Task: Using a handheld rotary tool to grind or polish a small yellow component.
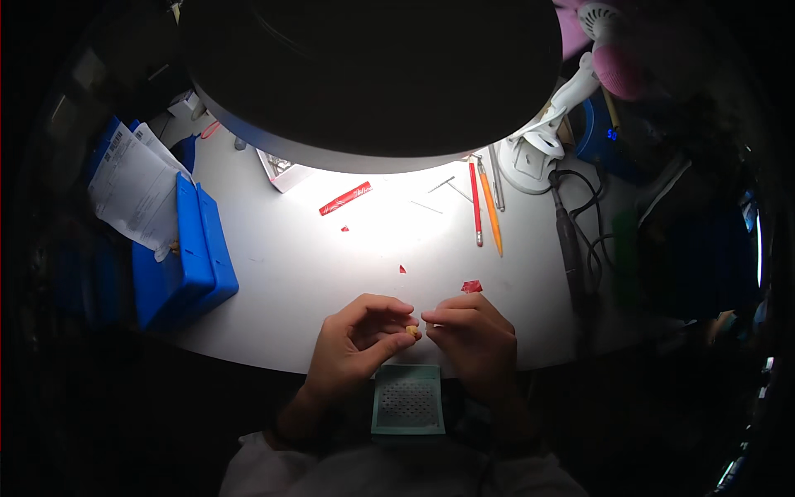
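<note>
Left hand (346, 340): fingers curled, thumb and fingertips pinching small yellow piece (411, 331) above near part of surface (273, 282). Right hand (474, 335) just beside: thumb and forefinger drawn together; contents cannot be told. Green tray (407, 430) nearer.

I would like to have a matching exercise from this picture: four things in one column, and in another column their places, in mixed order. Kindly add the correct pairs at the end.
Things:
1. Small yellowish piece
2. Green tray
3. Blue container
4. Orange pencil

Places:
A. At the left side of the table
B. Next to the red pencil
C. Between the fingertips of the left hand
D. At the near edge of the table, lower in the picture than the hands

Pairs: 1-C, 2-D, 3-A, 4-B
</note>
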Available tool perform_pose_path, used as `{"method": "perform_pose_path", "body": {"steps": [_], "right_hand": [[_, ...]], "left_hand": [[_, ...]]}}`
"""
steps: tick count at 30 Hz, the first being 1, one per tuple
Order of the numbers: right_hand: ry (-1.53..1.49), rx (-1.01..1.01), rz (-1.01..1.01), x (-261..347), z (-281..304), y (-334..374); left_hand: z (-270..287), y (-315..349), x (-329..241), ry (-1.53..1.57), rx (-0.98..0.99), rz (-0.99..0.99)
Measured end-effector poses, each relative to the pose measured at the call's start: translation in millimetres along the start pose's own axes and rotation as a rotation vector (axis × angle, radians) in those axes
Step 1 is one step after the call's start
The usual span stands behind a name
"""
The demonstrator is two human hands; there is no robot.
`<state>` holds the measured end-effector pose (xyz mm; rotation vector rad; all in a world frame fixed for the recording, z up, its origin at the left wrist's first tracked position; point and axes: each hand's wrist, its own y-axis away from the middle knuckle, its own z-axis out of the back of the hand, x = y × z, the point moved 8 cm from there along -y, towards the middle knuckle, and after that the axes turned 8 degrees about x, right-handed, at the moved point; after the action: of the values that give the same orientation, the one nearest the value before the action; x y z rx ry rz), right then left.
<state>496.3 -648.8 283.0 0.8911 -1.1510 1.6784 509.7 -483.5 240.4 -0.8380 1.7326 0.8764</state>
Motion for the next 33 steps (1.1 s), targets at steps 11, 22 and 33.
{"method": "perform_pose_path", "body": {"steps": [11, 22, 33], "right_hand": [[0.013, 0.026, -0.093, -1, 0, 1], [-0.261, 0.029, -0.137, -16, 0, 15], [-0.177, 0.084, -0.085, -9, 0, 8]], "left_hand": [[5, 1, -15, -0.192, -0.001, -0.159], [-6, 2, -6, -0.130, -0.009, -0.089], [-8, 6, -4, -0.079, 0.024, -0.022]]}}
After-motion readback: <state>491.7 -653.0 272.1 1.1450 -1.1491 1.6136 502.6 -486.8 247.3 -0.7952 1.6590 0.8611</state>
